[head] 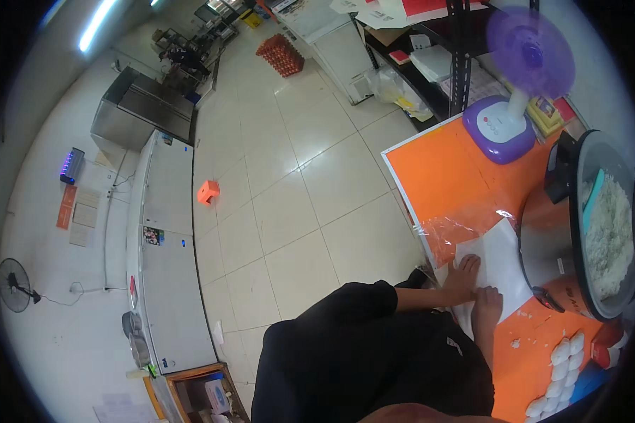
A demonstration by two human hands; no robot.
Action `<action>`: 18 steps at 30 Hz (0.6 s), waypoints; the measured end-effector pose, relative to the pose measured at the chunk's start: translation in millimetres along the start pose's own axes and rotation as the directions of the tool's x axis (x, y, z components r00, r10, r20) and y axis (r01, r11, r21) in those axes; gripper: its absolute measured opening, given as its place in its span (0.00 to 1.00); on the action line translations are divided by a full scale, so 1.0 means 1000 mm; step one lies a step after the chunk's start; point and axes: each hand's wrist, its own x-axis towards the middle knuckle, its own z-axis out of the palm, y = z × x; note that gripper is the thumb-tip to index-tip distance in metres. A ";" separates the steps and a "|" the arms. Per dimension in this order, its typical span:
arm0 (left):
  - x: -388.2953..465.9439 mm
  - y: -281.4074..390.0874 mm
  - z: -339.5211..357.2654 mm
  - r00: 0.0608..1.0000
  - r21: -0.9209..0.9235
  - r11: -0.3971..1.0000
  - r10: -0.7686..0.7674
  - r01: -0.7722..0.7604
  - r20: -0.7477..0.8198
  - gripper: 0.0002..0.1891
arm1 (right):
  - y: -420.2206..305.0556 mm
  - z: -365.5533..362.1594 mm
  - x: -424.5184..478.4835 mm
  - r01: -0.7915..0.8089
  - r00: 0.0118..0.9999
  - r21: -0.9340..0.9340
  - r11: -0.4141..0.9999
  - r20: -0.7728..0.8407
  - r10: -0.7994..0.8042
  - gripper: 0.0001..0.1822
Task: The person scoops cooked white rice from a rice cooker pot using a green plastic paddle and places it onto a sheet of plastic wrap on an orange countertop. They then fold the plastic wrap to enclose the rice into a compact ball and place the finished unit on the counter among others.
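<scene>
A white sheet (500,259), paper or cloth, lies on the orange tabletop (428,180). My left hand (462,281) rests palm down on it, fingers slightly bent. Just below it in the picture, my right hand (488,307) presses on the same sheet, almost touching the left. Whether anything lies under the palms is hidden. Beyond the sheet stands a large rice cooker (547,248) with its top open. It is filled with white cooked rice (608,238), and a turquoise paddle (592,201) leans inside. Near my right forearm, several wrapped white portions (561,375) sit in two rows.
A purple electric fan (500,129) stands on the table beside yellow packets (545,119). Clear plastic film (450,230) covers part of the table edge. Black metal shelving (459,63) adjoins it. An orange stool (208,192) and stacked egg trays (280,55) are on the tiled floor.
</scene>
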 end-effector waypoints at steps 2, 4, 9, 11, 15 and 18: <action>0.002 -0.006 0.015 1.000 0.050 0.999 -0.007 0.007 -0.011 0.58 | -0.010 0.006 0.001 -0.013 1.000 0.008 1.000 0.013 0.012 0.07; 0.006 -0.015 0.024 0.999 0.000 1.000 -0.008 0.008 0.046 0.59 | -0.016 0.013 -0.001 -0.079 0.996 -0.002 0.997 0.049 0.079 0.08; 0.008 -0.059 0.000 0.933 -0.501 0.827 0.074 -0.255 -0.352 0.63 | -0.029 0.018 -0.012 -0.222 0.971 -0.022 0.975 0.087 0.223 0.13; 0.019 -0.069 -0.023 0.875 -0.294 0.905 0.147 -0.307 -0.461 0.46 | -0.035 0.015 -0.017 -0.213 0.977 0.000 0.977 0.000 0.213 0.16; 0.046 -0.076 -0.069 0.775 0.151 0.835 0.547 -0.529 -0.316 0.17 | -0.046 0.008 -0.017 -0.239 0.971 0.070 0.968 0.033 0.237 0.18; 0.067 -0.077 -0.086 0.640 0.205 0.696 0.715 -0.688 -0.280 0.11 | -0.048 0.003 -0.013 -0.279 0.960 0.088 0.956 -0.011 0.281 0.17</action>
